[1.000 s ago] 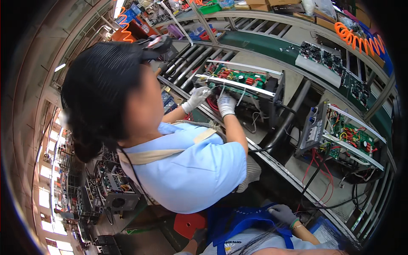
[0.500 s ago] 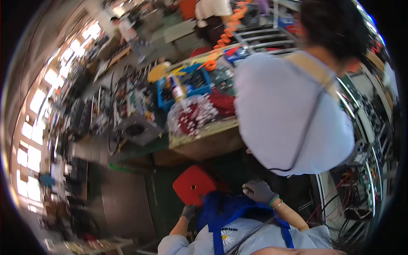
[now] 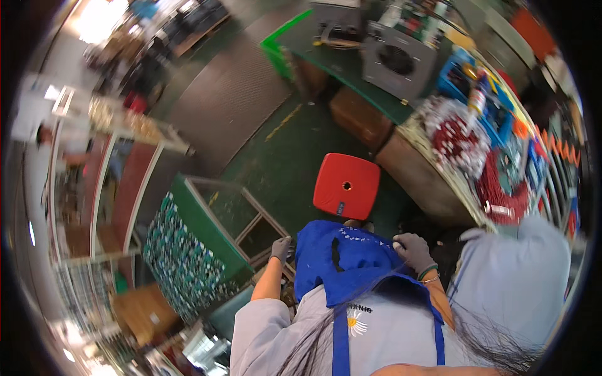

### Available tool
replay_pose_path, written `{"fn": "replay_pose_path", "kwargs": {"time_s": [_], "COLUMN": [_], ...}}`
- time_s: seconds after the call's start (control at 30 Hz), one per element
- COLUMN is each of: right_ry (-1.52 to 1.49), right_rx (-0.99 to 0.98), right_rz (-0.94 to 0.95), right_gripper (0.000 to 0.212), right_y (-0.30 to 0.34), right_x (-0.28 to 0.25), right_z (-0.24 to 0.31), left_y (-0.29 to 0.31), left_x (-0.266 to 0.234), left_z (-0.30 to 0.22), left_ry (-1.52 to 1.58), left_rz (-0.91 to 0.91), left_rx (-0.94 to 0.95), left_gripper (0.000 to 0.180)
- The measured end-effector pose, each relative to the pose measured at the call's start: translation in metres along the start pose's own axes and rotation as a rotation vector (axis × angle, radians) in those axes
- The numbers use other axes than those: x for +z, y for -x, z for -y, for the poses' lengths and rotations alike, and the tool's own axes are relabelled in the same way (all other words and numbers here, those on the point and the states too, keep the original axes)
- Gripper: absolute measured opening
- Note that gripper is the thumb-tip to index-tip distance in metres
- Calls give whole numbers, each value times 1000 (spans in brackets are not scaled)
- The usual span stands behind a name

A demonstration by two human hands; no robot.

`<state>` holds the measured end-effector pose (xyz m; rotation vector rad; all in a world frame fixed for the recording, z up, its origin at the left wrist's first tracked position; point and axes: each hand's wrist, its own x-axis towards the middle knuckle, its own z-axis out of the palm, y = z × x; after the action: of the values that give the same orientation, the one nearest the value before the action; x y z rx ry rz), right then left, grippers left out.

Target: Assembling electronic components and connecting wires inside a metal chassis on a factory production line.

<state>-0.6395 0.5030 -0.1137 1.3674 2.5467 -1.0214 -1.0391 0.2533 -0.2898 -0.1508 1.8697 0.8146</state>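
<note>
Both my hands wear grey gloves. Beside the left edge of my blue apron [image 3: 338, 250] is my left hand [image 3: 281, 249], its fingers curled in and nothing visible in them; it is close to the metal frame [image 3: 259, 216] of a green-sided stand. My right hand [image 3: 414, 252] hangs at the apron's right edge, fingers loosely curled, with no object showing in it. A red square stool [image 3: 360, 182] with a hole in its seat stands on the green floor ahead of me.
At right is a workbench [image 3: 433, 182] with a bag of red and white parts [image 3: 454, 135], a blue bin [image 3: 453, 78] and a grey panel [image 3: 396, 61]. A co-worker [image 3: 520, 282] is close on my right. Shelving [image 3: 94, 194] and a heap of small green pieces [image 3: 182, 263] lie left.
My view has swung left: the workbench and co-worker now sit farther right, and the shelving and green heap have come in. My hands stay at my sides.
</note>
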Motion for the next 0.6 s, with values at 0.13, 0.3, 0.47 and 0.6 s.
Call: {"fn": "replay_pose_path", "kwargs": {"time_s": [0.13,0.3,0.47,0.6], "right_ry": [-15,64,37,151], "right_rx": [-93,-129,-149,-160], "right_rz": [148,195,231,333], "right_gripper": [29,26,30,32], "right_y": [-57,-133,-182,-211], "right_x": [7,19,45,60], "right_z": [-28,-28,-11,47], "left_y": [54,85,86,45], "left_x": [14,0,-19,-60], "left_z": [51,66,-5,-56], "left_ry": [88,16,-78,-248], "left_rz": [-111,-234,-378,-518], "left_rx": [38,188,254,475], "left_gripper": [34,34,34,37]}}
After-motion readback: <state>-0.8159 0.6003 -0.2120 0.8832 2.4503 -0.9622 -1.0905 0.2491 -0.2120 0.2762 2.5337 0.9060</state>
